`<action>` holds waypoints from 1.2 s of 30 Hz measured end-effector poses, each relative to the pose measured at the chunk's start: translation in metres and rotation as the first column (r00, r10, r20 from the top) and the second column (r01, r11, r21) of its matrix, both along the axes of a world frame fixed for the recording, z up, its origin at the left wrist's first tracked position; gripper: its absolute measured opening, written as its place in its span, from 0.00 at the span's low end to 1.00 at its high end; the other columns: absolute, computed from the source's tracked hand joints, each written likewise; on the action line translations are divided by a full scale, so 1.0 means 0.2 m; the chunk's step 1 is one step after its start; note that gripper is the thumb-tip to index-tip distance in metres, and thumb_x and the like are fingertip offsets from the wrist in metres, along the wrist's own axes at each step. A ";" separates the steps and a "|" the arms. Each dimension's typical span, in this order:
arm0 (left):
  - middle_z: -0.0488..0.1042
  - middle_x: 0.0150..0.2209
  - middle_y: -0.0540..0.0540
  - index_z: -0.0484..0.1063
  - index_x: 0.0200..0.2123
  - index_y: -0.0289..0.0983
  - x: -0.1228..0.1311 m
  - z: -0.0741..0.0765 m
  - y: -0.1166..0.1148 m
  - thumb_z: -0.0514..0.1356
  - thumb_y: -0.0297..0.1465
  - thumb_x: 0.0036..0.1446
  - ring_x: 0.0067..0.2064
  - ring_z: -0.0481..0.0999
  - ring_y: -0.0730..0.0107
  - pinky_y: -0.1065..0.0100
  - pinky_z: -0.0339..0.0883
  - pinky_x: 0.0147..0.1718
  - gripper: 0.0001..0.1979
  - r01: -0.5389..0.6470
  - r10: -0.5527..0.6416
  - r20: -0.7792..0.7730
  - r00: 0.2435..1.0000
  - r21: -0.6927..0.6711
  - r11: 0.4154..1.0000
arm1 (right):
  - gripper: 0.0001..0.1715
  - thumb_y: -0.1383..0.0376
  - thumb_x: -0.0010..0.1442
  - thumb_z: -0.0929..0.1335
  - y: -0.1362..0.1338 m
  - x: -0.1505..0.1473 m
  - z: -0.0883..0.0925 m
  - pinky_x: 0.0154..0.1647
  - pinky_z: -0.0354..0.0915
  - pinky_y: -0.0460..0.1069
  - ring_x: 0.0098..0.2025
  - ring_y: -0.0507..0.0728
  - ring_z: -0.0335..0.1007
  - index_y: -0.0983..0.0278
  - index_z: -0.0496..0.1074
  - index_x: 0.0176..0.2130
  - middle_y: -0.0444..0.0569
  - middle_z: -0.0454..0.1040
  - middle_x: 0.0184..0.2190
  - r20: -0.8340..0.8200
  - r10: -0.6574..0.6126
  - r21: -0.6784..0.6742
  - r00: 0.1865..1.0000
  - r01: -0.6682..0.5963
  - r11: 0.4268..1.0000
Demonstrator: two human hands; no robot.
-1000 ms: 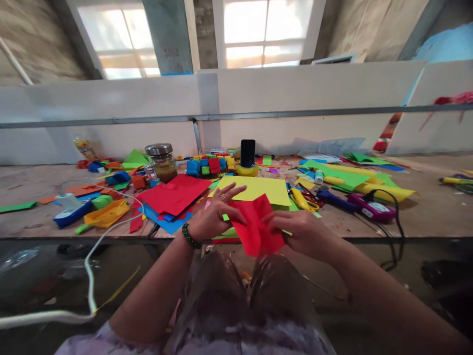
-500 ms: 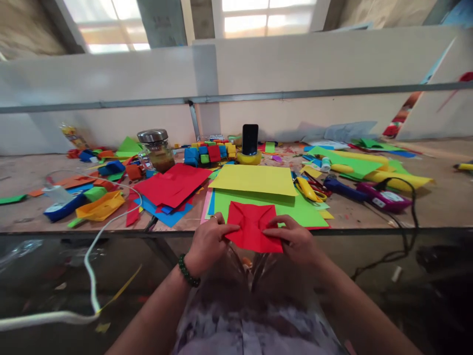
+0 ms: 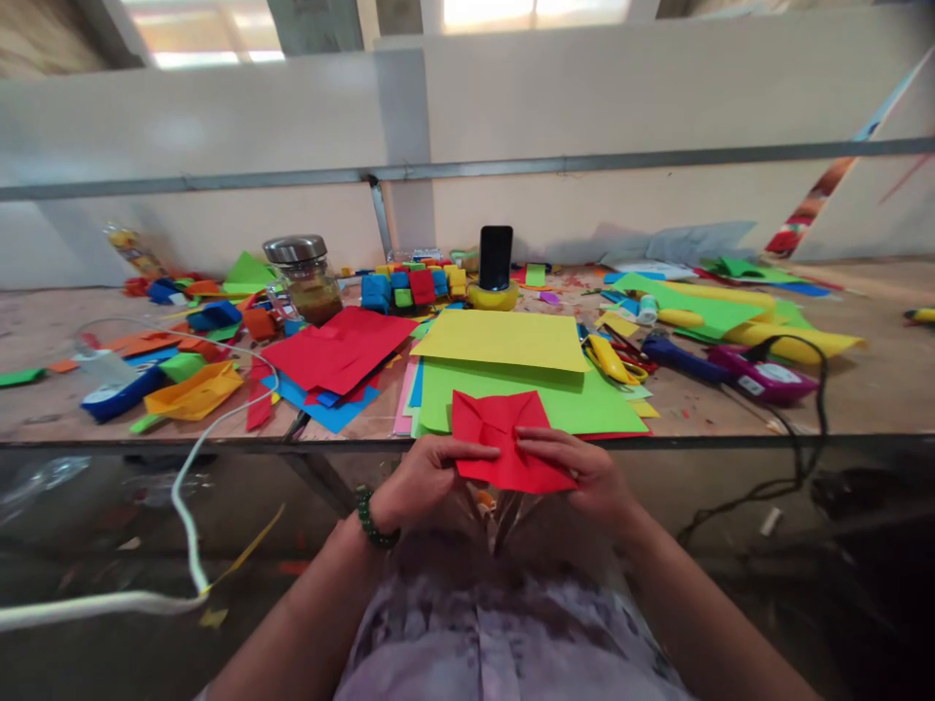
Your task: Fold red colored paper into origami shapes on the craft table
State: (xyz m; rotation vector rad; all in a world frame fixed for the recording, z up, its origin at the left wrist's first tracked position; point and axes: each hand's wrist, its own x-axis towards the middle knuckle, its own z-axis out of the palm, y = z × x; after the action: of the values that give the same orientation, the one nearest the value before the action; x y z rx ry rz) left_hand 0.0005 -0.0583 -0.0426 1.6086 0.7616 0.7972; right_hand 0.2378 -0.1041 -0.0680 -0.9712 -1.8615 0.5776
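A creased sheet of red paper (image 3: 497, 414) is held between both hands, just off the table's front edge. My left hand (image 3: 430, 477) is closed on its left side, the index finger lying across the paper toward the middle. From the right, my right hand (image 3: 584, 472) grips the other side, with its fingers flat over the top face. Both thumbs are mostly hidden. Behind the red paper lie a green sheet (image 3: 606, 414) and, on top of it, a yellow sheet (image 3: 504, 341).
Red sheets (image 3: 343, 350), a glass jar (image 3: 299, 282) and small paper cubes (image 3: 422, 286) are at the left and back. A phone (image 3: 496, 258) stands behind the yellow sheet. Yellow scissors (image 3: 612, 360) and a purple glue gun (image 3: 764, 373) lie right. A white cable (image 3: 191, 531) hangs left.
Both hands have slid their fingers inward over the red paper, toward its middle. The camera view has tipped slightly downward.
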 end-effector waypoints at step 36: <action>0.77 0.33 0.48 0.73 0.37 0.33 0.01 0.06 -0.30 0.71 0.33 0.44 0.32 0.74 0.72 0.74 0.69 0.31 0.17 -0.178 0.271 0.339 0.901 -0.283 0.943 | 0.22 0.57 0.41 0.77 -0.25 -0.23 0.15 0.35 0.73 0.52 0.35 0.61 0.77 0.64 0.77 0.36 0.52 0.81 0.37 -0.531 -0.419 -0.542 0.736 0.085 0.836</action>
State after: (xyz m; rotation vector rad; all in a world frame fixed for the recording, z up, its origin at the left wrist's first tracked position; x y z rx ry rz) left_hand 0.0028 -0.1175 -0.0312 1.1120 0.7431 1.0962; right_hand 0.1913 -0.1542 -0.0373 -1.1527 -0.9501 1.0820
